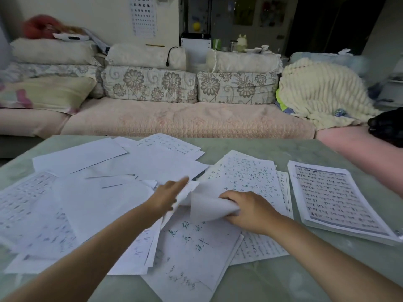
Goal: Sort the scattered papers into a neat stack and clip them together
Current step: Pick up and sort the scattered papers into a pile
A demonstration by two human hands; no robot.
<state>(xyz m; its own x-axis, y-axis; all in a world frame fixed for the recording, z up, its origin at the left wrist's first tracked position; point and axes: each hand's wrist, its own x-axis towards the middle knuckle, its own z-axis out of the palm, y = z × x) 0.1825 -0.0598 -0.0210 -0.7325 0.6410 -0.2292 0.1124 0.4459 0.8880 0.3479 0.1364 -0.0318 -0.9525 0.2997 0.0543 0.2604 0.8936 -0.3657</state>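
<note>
a person sorts handwritten pages at a pale green table (305,149), both bare forearms reaching in from the near edge. the right hand (248,212) has its fingers curled round a curled sheet (209,205), gripping it by its right side and holding it lifted off the pile near the middle of the table. the left hand (165,197) lies with fingers straight and together, blurred at the tips, touching the left edge of that same sheet; it grips nothing. beneath and around both hands the scattered papers (104,192) overlap at all angles, spreading from the left edge across the middle and down toward the near edge, some blank side up, others covered in handwriting. toward the right edge, apart from the loose pages, a neat stack (340,201) lies squared, its top page bearing a framed block of writing. past the far edge stands a sofa (174,120) with floral back cushions (148,83), a cream knitted blanket (322,92) heaped at its right end and a pale pillow (43,92) at its left. an eye chart (144,16) hangs on the wall behind.
</note>
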